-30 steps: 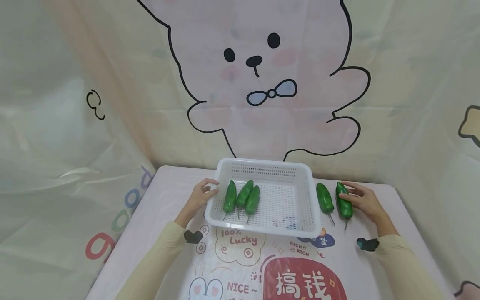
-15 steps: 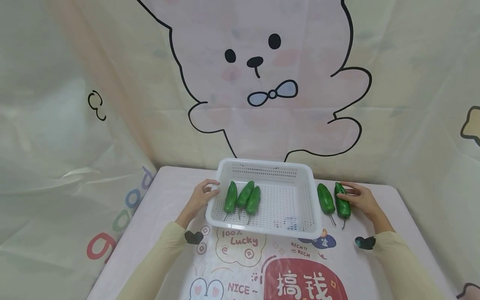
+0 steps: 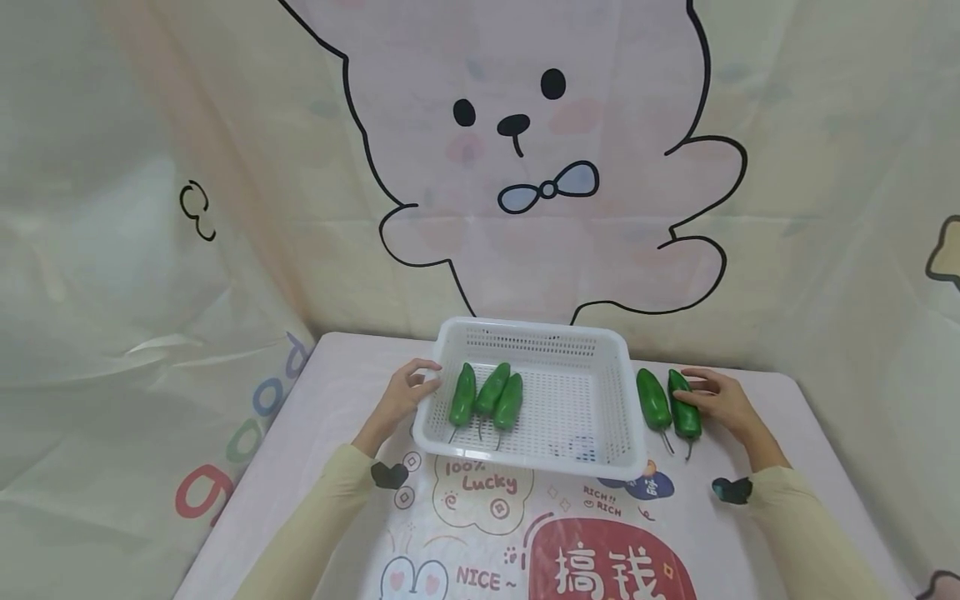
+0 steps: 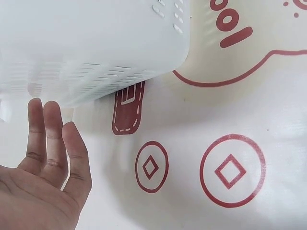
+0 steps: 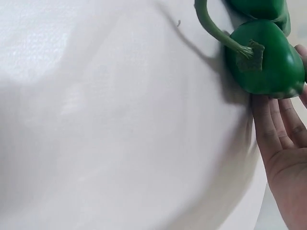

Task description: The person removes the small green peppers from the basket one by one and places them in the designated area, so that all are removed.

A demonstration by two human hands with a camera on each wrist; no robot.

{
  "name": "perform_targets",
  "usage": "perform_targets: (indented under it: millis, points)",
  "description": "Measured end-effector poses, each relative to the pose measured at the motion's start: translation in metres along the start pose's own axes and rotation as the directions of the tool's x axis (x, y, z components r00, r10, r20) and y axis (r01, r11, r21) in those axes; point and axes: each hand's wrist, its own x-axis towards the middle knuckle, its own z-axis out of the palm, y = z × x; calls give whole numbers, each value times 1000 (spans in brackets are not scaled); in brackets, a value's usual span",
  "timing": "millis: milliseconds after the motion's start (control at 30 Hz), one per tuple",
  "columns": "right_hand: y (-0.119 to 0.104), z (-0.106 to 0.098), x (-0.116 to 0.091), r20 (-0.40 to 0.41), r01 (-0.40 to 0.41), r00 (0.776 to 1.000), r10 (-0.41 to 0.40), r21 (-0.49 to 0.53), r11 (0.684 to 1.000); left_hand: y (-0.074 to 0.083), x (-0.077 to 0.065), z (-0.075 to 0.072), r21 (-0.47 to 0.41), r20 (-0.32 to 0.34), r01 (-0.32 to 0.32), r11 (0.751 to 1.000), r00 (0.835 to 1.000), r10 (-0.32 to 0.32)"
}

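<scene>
A white plastic basket (image 3: pixel 525 461) sits on the table with three green peppers (image 3: pixel 462 396) in its left part. My left hand (image 3: pixel 402 392) is at the basket's left rim; in the left wrist view its fairly straight fingers (image 4: pixel 53 139) reach up to the outer wall. To the right of the basket lies one green pepper (image 3: pixel 654 398), stem towards me. Close beside it is another green pepper (image 3: pixel 684 417), which my right hand (image 3: pixel 726 404) holds by thumb and fingers. The right wrist view shows that pepper's stem end (image 5: pixel 268 62), fingers along its side.
The table (image 3: pixel 765 533) has a pale cloth printed with red lettering and drawings. Behind the basket hangs a curtain (image 3: pixel 630 250) with a large bear drawing. More printed curtain (image 3: pixel 135 350) closes off the left side, and the right side too.
The pepper in my right hand has shifted slightly left, nearer the other loose pepper, and the hand moved with it. My left hand stays at the basket rim.
</scene>
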Motion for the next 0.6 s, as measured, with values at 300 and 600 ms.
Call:
perform_targets:
  millis: [300,600]
  points:
    - [-7,-6,-7,21,-5,1000,6,-37,999,2,0,0,0,9,-3,1000,1000,3]
    - [-11,-19,-23,11,59,998,-58,-42,997,-3,2,-1,-22,14,0,1000,1000,1]
